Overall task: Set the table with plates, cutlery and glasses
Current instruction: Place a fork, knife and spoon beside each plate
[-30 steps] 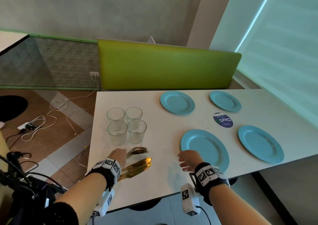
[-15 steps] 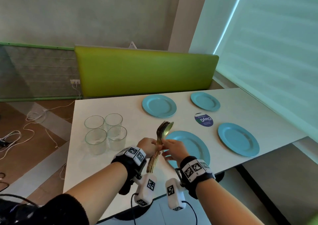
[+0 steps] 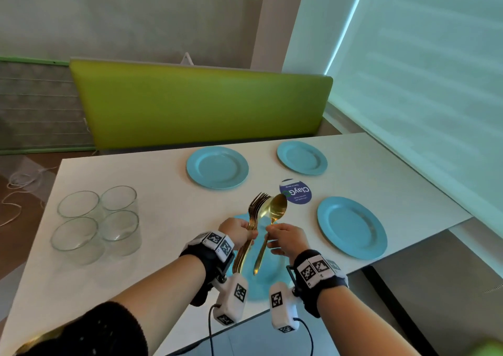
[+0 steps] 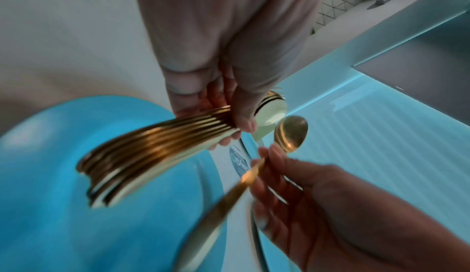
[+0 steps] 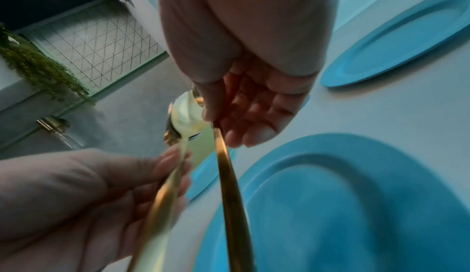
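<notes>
My left hand grips a bundle of gold forks and spoons upright above the near blue plate. My right hand pinches the neck of one gold spoon, held just right of the bundle. In the left wrist view the bundle fans out over the near plate, with the single spoon beside it. In the right wrist view the spoon handle runs down from my right hand's fingers. Three more blue plates lie on the white table. Several glasses stand at the left.
A round blue sticker lies between the plates. A green bench back stands behind the table's far edge. A window blind runs along the right. Cables lie on the floor at the left.
My left hand lifted the cutlery bundle off the table and brought it over the near plate. My right hand has drawn one spoon out of the bundle to the right.
</notes>
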A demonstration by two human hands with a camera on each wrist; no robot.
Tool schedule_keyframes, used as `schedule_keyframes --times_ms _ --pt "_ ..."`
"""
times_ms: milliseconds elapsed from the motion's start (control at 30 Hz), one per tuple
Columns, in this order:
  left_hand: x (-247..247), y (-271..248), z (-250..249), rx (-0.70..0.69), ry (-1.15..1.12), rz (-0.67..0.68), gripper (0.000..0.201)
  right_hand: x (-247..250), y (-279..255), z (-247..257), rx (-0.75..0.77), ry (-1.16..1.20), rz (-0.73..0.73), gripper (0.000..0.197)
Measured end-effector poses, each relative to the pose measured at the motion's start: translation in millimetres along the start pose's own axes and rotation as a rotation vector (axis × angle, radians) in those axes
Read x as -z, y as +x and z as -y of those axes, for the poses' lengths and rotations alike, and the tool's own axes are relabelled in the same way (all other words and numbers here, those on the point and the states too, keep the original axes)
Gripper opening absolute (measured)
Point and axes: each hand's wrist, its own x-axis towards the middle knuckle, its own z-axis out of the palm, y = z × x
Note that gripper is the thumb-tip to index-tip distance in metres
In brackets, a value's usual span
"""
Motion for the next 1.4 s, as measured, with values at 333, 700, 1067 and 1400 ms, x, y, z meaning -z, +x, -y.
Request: schedule_keyframes --times_ms 333,700,1067,1400 --pt "-5 54 -18 0.081 -0.091 -0.236 0.016 85 89 -32 -0.169 -0.409 0.007 0.018" --pt "-1 60 -6 0.163 -0.148 -0.362 0.016 81 126 -52 -0.123 -0.702 0.111 0.017" --pt "-5 63 -4 0.189 -0.185 -0.352 0.024 68 123 -47 -0.045 -0.945 0.049 0.015" --pt "4 66 -5 0.187 -0.193 -0.335 0.02 62 116 -44 0.023 -0.976 0.074 0.023"
